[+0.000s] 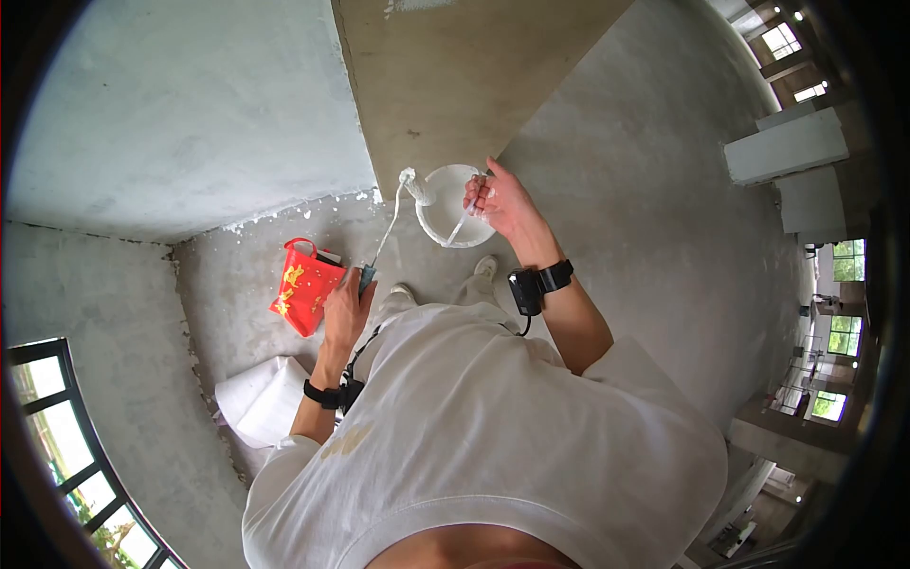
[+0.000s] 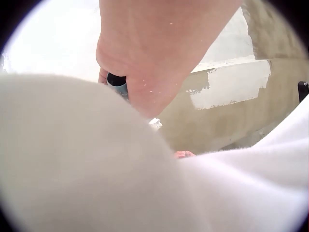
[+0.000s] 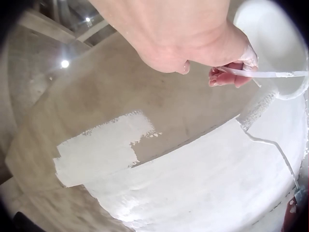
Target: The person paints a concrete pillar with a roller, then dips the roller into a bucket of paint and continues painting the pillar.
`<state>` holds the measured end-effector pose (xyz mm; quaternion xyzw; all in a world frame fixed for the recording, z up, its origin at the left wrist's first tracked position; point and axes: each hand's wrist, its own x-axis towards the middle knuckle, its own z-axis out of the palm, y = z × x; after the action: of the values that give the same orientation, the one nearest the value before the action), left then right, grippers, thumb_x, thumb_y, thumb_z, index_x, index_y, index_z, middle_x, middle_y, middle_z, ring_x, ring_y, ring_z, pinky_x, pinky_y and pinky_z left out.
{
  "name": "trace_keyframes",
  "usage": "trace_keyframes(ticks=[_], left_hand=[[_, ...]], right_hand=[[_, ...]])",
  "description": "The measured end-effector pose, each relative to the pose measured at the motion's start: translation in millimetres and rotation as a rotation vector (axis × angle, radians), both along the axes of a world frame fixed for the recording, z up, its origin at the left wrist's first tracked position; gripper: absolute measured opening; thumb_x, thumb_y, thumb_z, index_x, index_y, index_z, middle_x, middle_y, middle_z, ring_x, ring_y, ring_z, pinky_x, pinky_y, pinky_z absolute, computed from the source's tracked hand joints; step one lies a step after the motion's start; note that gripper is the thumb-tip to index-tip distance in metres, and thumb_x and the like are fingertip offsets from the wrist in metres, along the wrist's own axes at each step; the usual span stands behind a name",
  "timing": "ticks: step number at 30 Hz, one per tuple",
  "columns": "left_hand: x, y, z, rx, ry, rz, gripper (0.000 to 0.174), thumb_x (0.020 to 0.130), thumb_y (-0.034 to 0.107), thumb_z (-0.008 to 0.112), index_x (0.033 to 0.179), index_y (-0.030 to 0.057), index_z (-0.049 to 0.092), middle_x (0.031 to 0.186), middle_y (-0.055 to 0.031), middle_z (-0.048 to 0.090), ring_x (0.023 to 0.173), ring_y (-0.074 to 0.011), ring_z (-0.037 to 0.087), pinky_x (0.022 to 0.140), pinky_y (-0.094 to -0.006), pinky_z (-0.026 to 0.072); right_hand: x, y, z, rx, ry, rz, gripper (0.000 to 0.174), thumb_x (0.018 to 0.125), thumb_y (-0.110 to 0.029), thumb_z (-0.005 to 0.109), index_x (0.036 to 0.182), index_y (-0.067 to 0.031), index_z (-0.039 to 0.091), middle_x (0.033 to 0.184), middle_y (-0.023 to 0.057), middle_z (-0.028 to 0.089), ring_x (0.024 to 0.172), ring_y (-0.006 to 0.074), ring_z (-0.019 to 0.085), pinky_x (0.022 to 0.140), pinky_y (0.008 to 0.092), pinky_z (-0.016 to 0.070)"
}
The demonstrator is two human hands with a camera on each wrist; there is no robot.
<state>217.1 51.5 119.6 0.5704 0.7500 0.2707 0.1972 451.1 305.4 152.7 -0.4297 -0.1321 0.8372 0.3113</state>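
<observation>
My left hand (image 1: 346, 308) grips the blue-grey handle (image 1: 367, 276) of a paint roller, whose dark hollow handle end (image 2: 117, 80) shows in the left wrist view. The roller's thin frame, coated in white paint, reaches forward to its paint-laden sleeve (image 3: 258, 110), which overlaps the left rim of a white bucket (image 1: 424, 228) in the head view. My right hand (image 1: 504, 201), with white paint on its fingers, holds the bucket's pale strip-like handle (image 3: 270, 74) above the bucket's opening. Part of the left hand's fingers is hidden in the left wrist view.
A red bag with gold figures (image 1: 305, 294) is beside my left hand. Farther back lies a white sheet-like bundle (image 1: 261, 403). Ahead, a white-painted wall (image 1: 209, 104) meets a brown surface (image 1: 445, 85). White specks dot the grey floor (image 1: 626, 228) along the wall's foot.
</observation>
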Motion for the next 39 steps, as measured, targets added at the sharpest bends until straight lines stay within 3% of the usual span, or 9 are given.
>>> trace_keyframes(ticks=[6, 11, 21, 24, 26, 27, 29, 30, 39], left_hand=[[-1.0, -6.6, 8.0, -0.030, 0.086, -0.002, 0.025, 0.093, 0.025, 0.062, 0.102, 0.0040, 0.053, 0.078, -0.0194, 0.064, 0.070, -0.0419, 0.063, 0.058, -0.0498, 0.0491], [-14.6, -14.9, 9.3, 0.011, 0.193, -0.019, 0.028, 0.092, 0.023, 0.063, 0.110, 0.0030, 0.055, 0.086, -0.0179, 0.066, 0.071, -0.0385, 0.065, 0.060, -0.0463, 0.0521], [-37.6, 0.7, -3.2, 0.072, 0.023, 0.069, 0.026, 0.093, 0.019, 0.063, 0.108, -0.0008, 0.055, 0.076, -0.0214, 0.062, 0.065, -0.0418, 0.061, 0.057, -0.0455, 0.0495], [-45.1, 29.6, -6.1, 0.256, -0.041, 0.065, 0.021, 0.096, 0.019, 0.060, 0.102, 0.0000, 0.052, 0.069, -0.0157, 0.060, 0.052, -0.0317, 0.059, 0.048, -0.0395, 0.0463], [-37.9, 58.3, 27.4, 0.093, -0.612, 0.095, 0.018, 0.099, 0.019, 0.055, 0.097, 0.0020, 0.048, 0.065, -0.0069, 0.056, 0.044, -0.0151, 0.051, 0.039, -0.0291, 0.0382], [-33.5, 72.9, 44.1, 0.111, -0.604, 0.089, 0.018, 0.099, 0.019, 0.055, 0.097, 0.0020, 0.048, 0.065, -0.0069, 0.056, 0.044, -0.0151, 0.051, 0.039, -0.0291, 0.0382], [-23.7, 104.6, 73.7, 0.119, -1.032, 0.108, 0.015, 0.101, 0.018, 0.051, 0.096, 0.0042, 0.047, 0.064, -0.0008, 0.053, 0.042, -0.0037, 0.042, 0.035, -0.0223, 0.0288], [-21.4, 121.7, 82.0, 0.173, -1.094, 0.077, 0.015, 0.101, 0.017, 0.050, 0.093, 0.0063, 0.045, 0.063, 0.0004, 0.050, 0.039, -0.0038, 0.036, 0.034, -0.0212, 0.0244], [-30.1, 207.8, 161.8, 0.384, -1.153, 0.073, 0.030, 0.104, 0.033, 0.046, 0.092, 0.0070, 0.053, 0.059, 0.0024, 0.043, 0.040, -0.0035, 0.033, 0.035, -0.0202, 0.0227]], right_hand=[[1.8, 0.0, -2.5, -0.023, 0.013, 0.003, 0.040, 0.096, -0.043, 0.057, 0.083, -0.0049, 0.053, 0.073, 0.0054, 0.055, 0.068, 0.0185, 0.056, 0.071, 0.0363, 0.0509], [1.1, 0.3, 2.0, -0.010, 0.030, 0.036, 0.042, 0.098, -0.043, 0.053, 0.079, -0.0048, 0.050, 0.074, 0.0067, 0.054, 0.069, 0.0215, 0.053, 0.076, 0.0374, 0.0486], [4.9, 2.3, -2.4, -0.010, 0.015, 0.036, 0.043, 0.097, -0.043, 0.054, 0.079, -0.0035, 0.052, 0.075, 0.0081, 0.055, 0.070, 0.0220, 0.053, 0.076, 0.0376, 0.0481], [9.9, 3.4, -9.1, -0.005, 0.022, 0.026, 0.045, 0.096, -0.044, 0.056, 0.079, -0.0027, 0.051, 0.074, 0.0084, 0.054, 0.069, 0.0225, 0.053, 0.075, 0.0377, 0.0482], [12.7, 4.3, -22.6, -0.013, 0.087, 0.030, 0.046, 0.095, -0.044, 0.057, 0.080, -0.0018, 0.051, 0.073, 0.0085, 0.054, 0.068, 0.0223, 0.052, 0.075, 0.0376, 0.0486], [12.9, 3.7, -20.6, 0.005, 0.096, 0.031, 0.046, 0.095, -0.044, 0.057, 0.080, -0.0018, 0.051, 0.073, 0.0085, 0.054, 0.068, 0.0223, 0.052, 0.075, 0.0376, 0.0486], [13.5, 0.2, -16.1, -0.052, 0.031, -0.012, 0.046, 0.095, -0.044, 0.057, 0.079, -0.0013, 0.051, 0.072, 0.0085, 0.053, 0.066, 0.0221, 0.052, 0.075, 0.0371, 0.0489], [14.2, -0.8, -15.8, -0.036, 0.039, -0.012, 0.046, 0.095, -0.044, 0.057, 0.079, -0.0013, 0.051, 0.072, 0.0085, 0.053, 0.066, 0.0221, 0.052, 0.075, 0.0371, 0.0489], [19.2, -2.0, -23.5, -0.088, -0.024, -0.047, 0.043, 0.098, -0.043, 0.052, 0.080, -0.0043, 0.052, 0.070, 0.0072, 0.053, 0.066, 0.0206, 0.052, 0.074, 0.0368, 0.0479]])
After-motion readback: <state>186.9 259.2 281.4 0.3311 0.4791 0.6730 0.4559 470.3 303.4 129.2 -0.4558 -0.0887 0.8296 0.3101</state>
